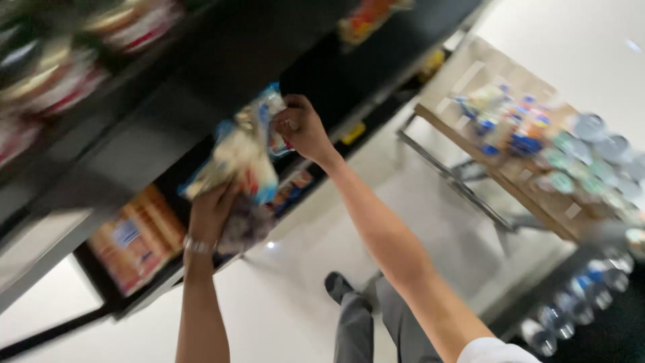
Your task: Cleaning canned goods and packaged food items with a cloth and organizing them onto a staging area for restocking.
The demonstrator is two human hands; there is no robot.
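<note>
- My right hand [301, 129] is stretched up and out, arm nearly straight, fingers curled shut around the top corner of a snack bag [240, 153], right at the edge of the black shelf [201, 74].
- My left hand [209, 214] comes up from below, wrist bent back, palm pressed under the same bag, fingers wrapped round its bottom end. There's a bracelet [196, 245] on that wrist.
- So the bag sits between both hands, in front of the shelf's middle level. It's blurry: pale with blue edges and a bit of red.
- Orange packets [138, 242] are lined up on the lower shelf, just left of my left arm.
- Red and white tubs [74, 60] sit on the top level.
- Off to the right, well apart, a wooden rack [531, 168] holds small bottles and cups.
- My grey trousers and a dark shoe [338, 284] show over the white floor.
</note>
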